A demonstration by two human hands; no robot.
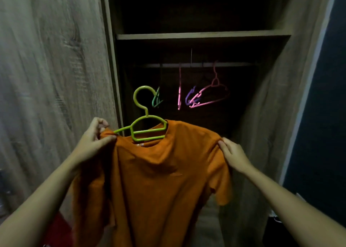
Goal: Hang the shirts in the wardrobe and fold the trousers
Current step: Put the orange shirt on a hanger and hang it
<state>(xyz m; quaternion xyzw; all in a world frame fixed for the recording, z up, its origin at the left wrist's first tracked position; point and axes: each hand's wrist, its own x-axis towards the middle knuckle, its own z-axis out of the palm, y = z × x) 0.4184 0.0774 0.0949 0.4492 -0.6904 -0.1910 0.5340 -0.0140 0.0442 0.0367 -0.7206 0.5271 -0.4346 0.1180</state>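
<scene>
Holds up one orange T-shirt (159,172) near, in front of the open wardrobe (112,59), not yet on the rail (196,65). Pinches its left shoulder with the left grip (93,144), thumb and fingers tight on bunched cloth. Clutches the right shoulder with the right grip (234,155), fingers curled round the fabric. Carries one lime-green hanger (148,127) through the collar, left arm bare, right arm hidden under cloth. Far back on the single rail, four empty ones, dim and blurred: green hanger (156,99), edge-on pink hanger (179,89), purple hanger (189,97), wide pink hanger (213,93). One shelf (202,35) above. Shirt hem and red cloth (58,231) cut off near.
</scene>
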